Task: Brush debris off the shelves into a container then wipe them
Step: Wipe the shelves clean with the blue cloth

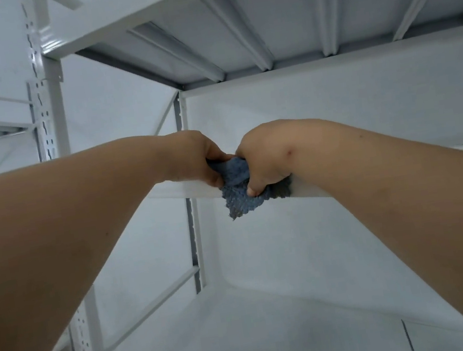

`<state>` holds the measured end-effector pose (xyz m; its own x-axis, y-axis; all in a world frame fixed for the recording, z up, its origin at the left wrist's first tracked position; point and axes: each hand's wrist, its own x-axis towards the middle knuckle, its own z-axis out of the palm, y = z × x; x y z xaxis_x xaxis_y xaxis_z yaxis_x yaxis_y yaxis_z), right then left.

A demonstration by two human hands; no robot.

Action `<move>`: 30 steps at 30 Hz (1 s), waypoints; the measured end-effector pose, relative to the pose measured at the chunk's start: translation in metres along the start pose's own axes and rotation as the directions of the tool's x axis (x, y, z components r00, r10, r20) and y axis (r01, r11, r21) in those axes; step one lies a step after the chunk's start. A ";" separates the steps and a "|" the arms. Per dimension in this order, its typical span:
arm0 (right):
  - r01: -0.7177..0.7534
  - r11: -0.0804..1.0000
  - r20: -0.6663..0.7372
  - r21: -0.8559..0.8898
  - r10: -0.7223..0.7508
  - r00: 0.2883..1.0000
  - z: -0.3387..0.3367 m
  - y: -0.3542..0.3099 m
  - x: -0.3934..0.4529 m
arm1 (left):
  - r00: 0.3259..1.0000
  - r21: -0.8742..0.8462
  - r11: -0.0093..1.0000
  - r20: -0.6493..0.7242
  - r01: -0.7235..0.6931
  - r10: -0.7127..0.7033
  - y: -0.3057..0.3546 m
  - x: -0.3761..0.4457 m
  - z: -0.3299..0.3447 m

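White wall (335, 117) behind; perforated upright post (46, 119) at left

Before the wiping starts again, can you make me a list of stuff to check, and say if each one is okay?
1. Crumpled blue knitted cloth in hand: ok, both hands grip it.
2. Left hand hold: ok, fingers curl round the cloth's top edge.
3. Right hand hold: ok, thumb and fingers pinch the cloth against the front lip of the white metal shelf.
4. Cloth spread flat for wiping: not ok, it is bunched up, one corner hanging below the lip.
5. Debris left on that shelf's top: cannot tell, the camera looks from below it.
6. Lower white shelf board free of visible crumbs: ok.
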<state>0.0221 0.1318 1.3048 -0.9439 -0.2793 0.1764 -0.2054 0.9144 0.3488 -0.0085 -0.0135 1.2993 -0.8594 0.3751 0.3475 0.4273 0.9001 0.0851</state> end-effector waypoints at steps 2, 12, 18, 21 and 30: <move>-0.003 1.000 -0.018 0.001 0.003 1.000 -0.004 -0.016 0.014 | 1.000 -0.007 1.000 0.009 -0.005 0.005 -0.024 0.003 -0.002; 0.011 1.000 -0.043 -0.030 -0.012 0.999 -0.016 -0.093 0.093 | 0.994 -0.025 0.996 -0.053 0.089 -0.091 -0.119 -0.001 -0.004; 0.035 0.999 -0.087 0.005 -0.034 0.996 -0.020 -0.118 0.126 | 0.989 0.005 0.991 -0.051 0.137 -0.137 -0.156 0.005 -0.008; 0.049 0.998 -0.062 0.026 -0.047 0.997 -0.021 -0.129 0.142 | 0.993 0.016 0.993 -0.005 0.121 -0.121 -0.175 0.009 -0.014; 0.018 1.000 -0.087 -0.018 -0.020 0.996 -0.036 -0.189 0.191 | 0.993 0.085 0.990 0.011 0.113 -0.114 -0.248 0.016 -0.023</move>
<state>-0.1105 -0.1048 1.3054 -0.9135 -0.3219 0.2488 -0.2182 0.9037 0.3683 -0.1216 -0.2358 1.3049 -0.9054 0.2725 0.3255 0.3023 0.9522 0.0435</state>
